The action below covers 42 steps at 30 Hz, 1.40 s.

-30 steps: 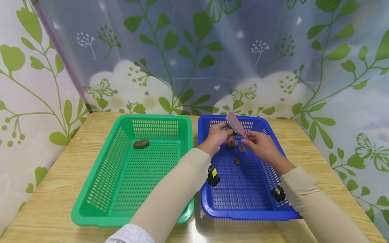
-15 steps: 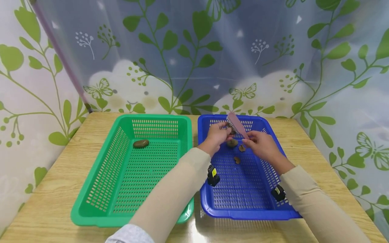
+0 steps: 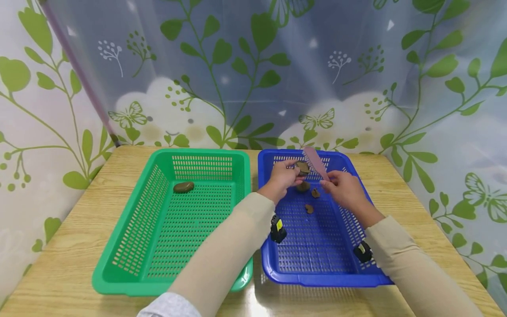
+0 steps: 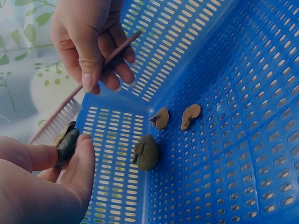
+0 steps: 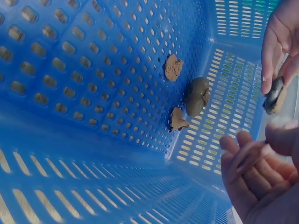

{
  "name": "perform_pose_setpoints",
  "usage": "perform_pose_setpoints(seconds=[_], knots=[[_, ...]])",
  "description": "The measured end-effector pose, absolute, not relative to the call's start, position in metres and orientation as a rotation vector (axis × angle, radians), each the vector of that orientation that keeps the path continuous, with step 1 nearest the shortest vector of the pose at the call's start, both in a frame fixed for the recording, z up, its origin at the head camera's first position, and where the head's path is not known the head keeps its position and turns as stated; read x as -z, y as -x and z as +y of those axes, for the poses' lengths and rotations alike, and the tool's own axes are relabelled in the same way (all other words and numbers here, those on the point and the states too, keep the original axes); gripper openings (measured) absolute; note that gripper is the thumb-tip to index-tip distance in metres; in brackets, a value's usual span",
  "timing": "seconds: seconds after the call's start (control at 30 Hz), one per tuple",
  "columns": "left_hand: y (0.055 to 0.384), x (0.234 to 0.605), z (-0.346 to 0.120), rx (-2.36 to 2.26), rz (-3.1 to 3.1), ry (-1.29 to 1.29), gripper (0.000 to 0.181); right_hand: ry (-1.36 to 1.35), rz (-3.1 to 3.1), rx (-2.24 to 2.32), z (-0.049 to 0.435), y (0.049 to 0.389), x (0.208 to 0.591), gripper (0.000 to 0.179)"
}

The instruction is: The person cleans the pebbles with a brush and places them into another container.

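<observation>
Over the far end of the blue basket [image 3: 328, 280], my left hand [image 3: 282, 180] pinches a dark stone [image 4: 68, 145] between thumb and fingers. Brown, mud-like matter coats the stone's upper face. My right hand [image 3: 343, 190] grips a pink brush [image 3: 315, 163] by its thin handle, and its white bristles [image 4: 61, 122] face the stone. In the head view the brush head stands just right of the stone. Below the hands, a greenish stone [image 4: 148, 154] with a brown patch lies on the basket floor, near two brown crumbly lumps [image 4: 190, 116].
A green basket [image 3: 158, 288] stands left of the blue one on the wooden table [image 3: 63, 251]. One smooth brown stone [image 3: 184, 187] lies in its far left part. A leaf-patterned curtain [image 3: 253, 79] hangs behind and on both sides.
The brush has shifted right, off the stone in my left hand, so the stone's brown face now shows. My left hand has barely moved.
</observation>
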<state>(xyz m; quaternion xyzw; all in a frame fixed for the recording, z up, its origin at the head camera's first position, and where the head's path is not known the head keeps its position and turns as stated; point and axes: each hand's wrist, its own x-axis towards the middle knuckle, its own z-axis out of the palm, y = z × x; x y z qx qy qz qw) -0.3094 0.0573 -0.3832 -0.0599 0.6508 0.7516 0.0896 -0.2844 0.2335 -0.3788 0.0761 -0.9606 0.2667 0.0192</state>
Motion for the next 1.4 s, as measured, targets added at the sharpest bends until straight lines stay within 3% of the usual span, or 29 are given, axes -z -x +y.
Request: perform_pose_setpoints(seconds=[0.53,0.87,1.4], knots=[[0.3114,0.3817,0.0582,-2.253,1.868,0.194,0.042,-0.423,-2.942,-0.909,0.2299,0.2859,0.3807,0.040],[0.3106,0.3828,0.0583,-2.229,1.894,0.180,0.043,-0.516,-2.950,-0.887,0.2300,0.2871,0.3822,0.030],[0.3096,0.3810,0.0575,-2.244,1.894,0.185,0.044,-0.406,-2.965,-0.805,0.2322,0.2856,0.3810,0.033]])
